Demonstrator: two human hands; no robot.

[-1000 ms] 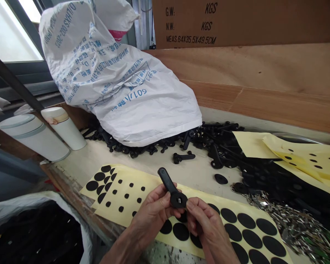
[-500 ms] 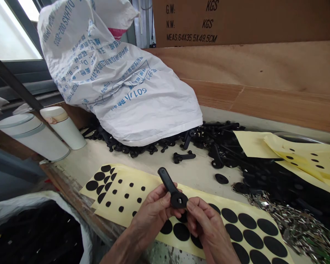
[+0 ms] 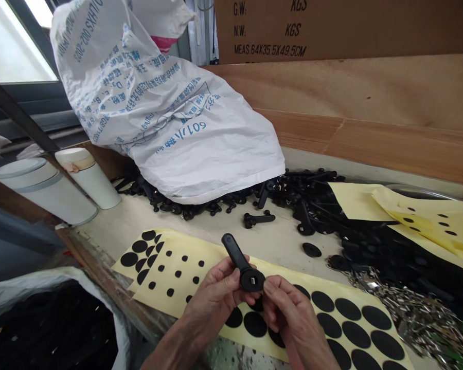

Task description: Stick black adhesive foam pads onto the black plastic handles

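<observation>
Both my hands meet low in the middle of the view, over a yellow backing sheet [image 3: 332,293] covered with round black stickers. My left hand [image 3: 216,298] pinches a black plastic lever [image 3: 241,267] by its round end, with the handle pointing up and to the left. My right hand [image 3: 291,318] has its fingers curled and the thumb pressed against the lever's round end. Whether a sticker lies under that thumb is hidden.
A white printed sack [image 3: 165,108] lies over a heap of black levers [image 3: 316,198]. Metal clips [image 3: 412,313] pile at the right, more yellow sheets [image 3: 428,216] behind them. White containers [image 3: 46,190] stand at left, a dark lined bin [image 3: 46,324] below the table edge.
</observation>
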